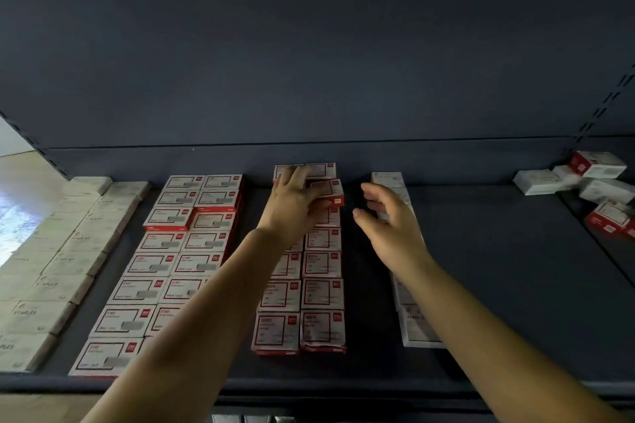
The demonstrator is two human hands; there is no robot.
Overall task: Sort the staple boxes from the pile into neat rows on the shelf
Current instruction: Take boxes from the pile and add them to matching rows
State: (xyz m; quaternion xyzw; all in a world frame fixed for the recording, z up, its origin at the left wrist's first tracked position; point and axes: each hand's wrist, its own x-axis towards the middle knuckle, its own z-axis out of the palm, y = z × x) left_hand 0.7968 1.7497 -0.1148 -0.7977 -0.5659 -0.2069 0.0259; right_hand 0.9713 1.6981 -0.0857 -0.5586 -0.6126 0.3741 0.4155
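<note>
My left hand (293, 204) grips a red-and-white staple box (326, 192) at the far end of the middle double row of red-and-white boxes (321, 292), just above the boxes lying there. My right hand (390, 216) hovers beside it to the right, fingers loosely curved and holding nothing, over a single row of white boxes (417, 326). A loose pile of red-and-white and white boxes (598, 182) lies at the far right of the dark shelf (498, 268).
Another double row of red-and-white boxes (178, 251) fills the shelf left of centre, some stacked two high. Two rows of pale "STAPLES" boxes (65, 257) run along the far left. Bare shelf lies between the white row and the pile.
</note>
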